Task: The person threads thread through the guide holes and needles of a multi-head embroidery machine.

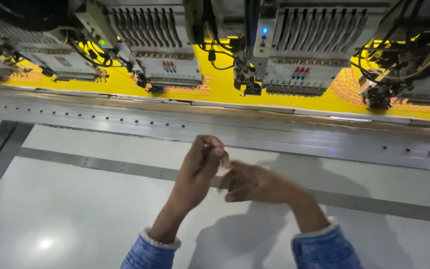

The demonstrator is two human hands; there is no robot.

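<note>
— Blue denim cuffs with pale fleece lining [151,251] sit closest to us, one on each wrist. Our left hand [201,162] is raised, its fingers pinched together at the top; our right hand [252,183] meets it from the side, fingers curled toward that same spot.

— What do we have between them?

— Something small and pale [223,171] shows right where the fingertips touch, perhaps a scrap or a thread end; we cannot tell what it is. It is in the air above the smooth grey-white table [65,209], near the middle of the view.

— What might go wrong?

— We judge that so slight a piece could slip from the pinch and be lost on the pale surface, since both grips are only fingertip-deep.

— And around us, left to right?

— Dark metal strips [100,164] cross the table. Beyond runs a long silver rail with bolts [225,127], then bright yellow embroidered cloth [225,84] under a row of grey embroidery machine heads [167,65], cables hanging between them. That rail and those needle heads stand between our hands and the cloth.
</note>
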